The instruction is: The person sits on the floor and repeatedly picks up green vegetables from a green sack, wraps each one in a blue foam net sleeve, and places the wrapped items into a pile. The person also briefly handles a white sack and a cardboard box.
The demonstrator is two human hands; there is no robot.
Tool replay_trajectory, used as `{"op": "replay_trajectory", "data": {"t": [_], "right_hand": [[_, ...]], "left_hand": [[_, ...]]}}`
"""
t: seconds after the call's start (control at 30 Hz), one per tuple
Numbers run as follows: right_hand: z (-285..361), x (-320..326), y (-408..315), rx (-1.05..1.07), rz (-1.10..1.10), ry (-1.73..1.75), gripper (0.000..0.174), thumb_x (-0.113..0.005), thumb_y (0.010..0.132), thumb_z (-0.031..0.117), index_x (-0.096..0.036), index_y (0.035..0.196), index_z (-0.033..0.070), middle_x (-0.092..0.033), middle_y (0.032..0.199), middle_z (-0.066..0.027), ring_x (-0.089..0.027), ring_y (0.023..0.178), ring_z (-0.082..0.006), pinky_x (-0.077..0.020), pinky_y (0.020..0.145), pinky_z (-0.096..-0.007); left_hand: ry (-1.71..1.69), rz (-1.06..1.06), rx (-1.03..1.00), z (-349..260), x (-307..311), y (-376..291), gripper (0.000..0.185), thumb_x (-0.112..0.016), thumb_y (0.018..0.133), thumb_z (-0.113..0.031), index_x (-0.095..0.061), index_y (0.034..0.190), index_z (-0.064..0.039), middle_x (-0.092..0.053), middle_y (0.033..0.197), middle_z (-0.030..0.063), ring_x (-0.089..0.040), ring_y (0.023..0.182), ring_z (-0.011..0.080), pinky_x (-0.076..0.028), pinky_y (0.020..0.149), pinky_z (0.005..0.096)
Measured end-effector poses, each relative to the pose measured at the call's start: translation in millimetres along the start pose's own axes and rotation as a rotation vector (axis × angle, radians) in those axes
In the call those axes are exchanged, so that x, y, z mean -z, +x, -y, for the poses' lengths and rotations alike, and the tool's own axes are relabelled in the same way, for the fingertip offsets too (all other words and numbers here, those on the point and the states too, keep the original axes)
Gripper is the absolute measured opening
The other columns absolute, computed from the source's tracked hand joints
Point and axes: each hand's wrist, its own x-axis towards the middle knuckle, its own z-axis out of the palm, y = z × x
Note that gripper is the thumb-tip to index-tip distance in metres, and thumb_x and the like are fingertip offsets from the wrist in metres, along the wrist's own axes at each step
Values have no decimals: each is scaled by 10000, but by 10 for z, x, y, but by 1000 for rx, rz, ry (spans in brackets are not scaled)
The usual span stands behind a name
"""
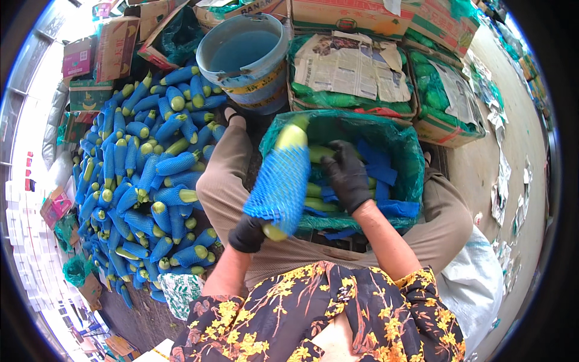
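My left hand (247,234), in a black glove, grips the lower end of a pale green zucchini (282,181) in a blue foam net sleeve. The zucchini stands up at a tilt, its stem end pointing away from me, over the left rim of a box lined with green plastic film (409,149). Above that box hovers my right hand (347,176), also black-gloved, its fingers apart and slightly blurred with nothing visible in them. Beneath it lie bare zucchini (319,203) and flat blue foam net sleeves (398,209). Whether the right fingertips touch a zucchini I cannot tell.
A large heap of blue-sleeved zucchini (135,181) covers the floor to the left. Beyond the box stands a blue plastic bucket (253,86). Packed cartons topped with newspaper (344,63) stand at the far right. A white woven sack (475,276) lies beside my right knee.
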Motion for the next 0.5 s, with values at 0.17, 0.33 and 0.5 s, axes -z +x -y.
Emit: {"op": "replay_trajectory", "data": {"t": [0.17,0.33,0.5], "right_hand": [[-538,173,-40,-220,112,-45,405,-663,845,259,-561,1176,49,-646,948,-210,-643,870,-337,-497,760,-424],[-1179,133,-252,-397,223,-67,438,-679,819,263,-568,1180,42,-633,1070,-235,-635,967,-342,-494,813,-419],[-1466,200,-171,-338,247,-189,442,-682,784,266,-607,1164,53,-631,1135,-222,-620,1038,-353,-498,853,-417]], "left_hand": [[1161,-255,-597,-490,759,1131,402,-576,784,-21,-580,1186,-45,-605,1144,195,-562,1074,376,-453,931,445],[953,-195,-515,-428,1539,1997,365,-664,803,-133,-606,1155,-54,-645,1040,157,-618,942,308,-498,858,413],[1733,-683,-628,-961,2331,948,787,-843,620,-241,-478,1290,-47,-607,1153,129,-577,1087,289,-439,991,407]]}}
